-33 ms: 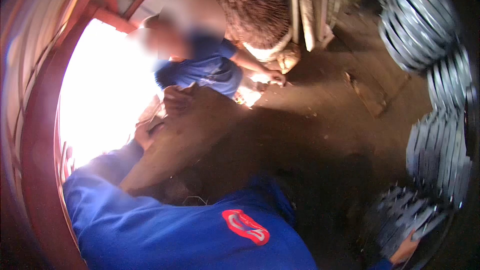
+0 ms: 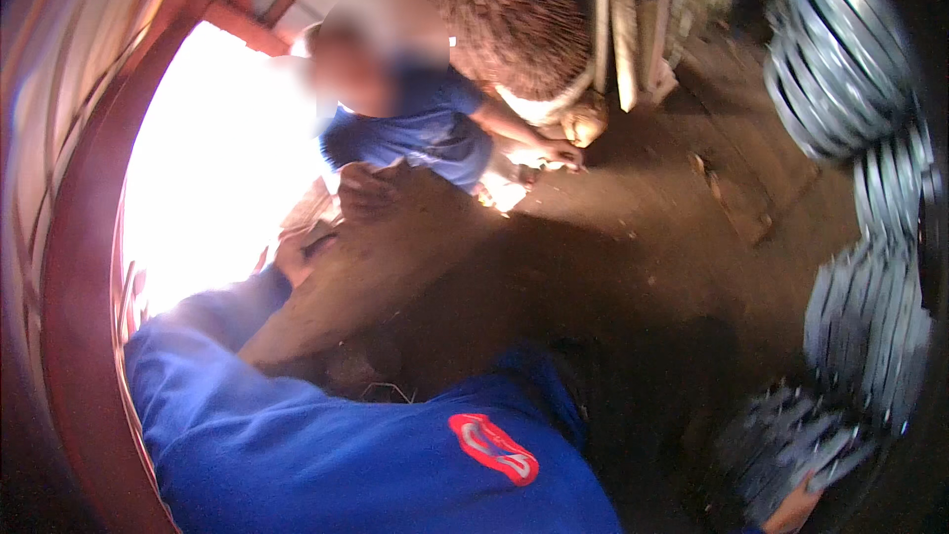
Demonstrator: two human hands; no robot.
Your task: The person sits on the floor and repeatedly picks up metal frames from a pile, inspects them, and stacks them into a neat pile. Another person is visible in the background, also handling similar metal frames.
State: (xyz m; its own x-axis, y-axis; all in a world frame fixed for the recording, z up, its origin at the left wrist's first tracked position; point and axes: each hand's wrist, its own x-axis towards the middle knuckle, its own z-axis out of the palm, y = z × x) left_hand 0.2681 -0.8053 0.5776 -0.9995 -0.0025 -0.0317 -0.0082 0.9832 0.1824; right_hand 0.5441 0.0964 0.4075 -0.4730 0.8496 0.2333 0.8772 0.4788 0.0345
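Observation:
My left hand (image 2: 291, 261) is beside the upper left edge of a brown, flat board-like piece (image 2: 346, 277), close to a small dark object (image 2: 321, 241). Glare and blur hide most of its fingers, so I cannot tell how they are bent. Far down at the right, my right hand (image 2: 797, 506) is closed at the edge of a stack of grey metal pieces (image 2: 791, 440). Only part of this hand shows at the rim of the picture.
Further bundles of shiny grey metal pieces (image 2: 835, 49) line the right side. Across from me crouches a person in blue (image 2: 405, 138), one hand near the brown floor (image 2: 633, 198). Behind stand a bristly brown bundle (image 2: 494, 15) and wooden poles (image 2: 623, 30). A red frame (image 2: 84, 237) borders a bright opening.
The whole scene sits slightly farther right in the view. My hands stay at the same places, and the other person's hand has hardly moved.

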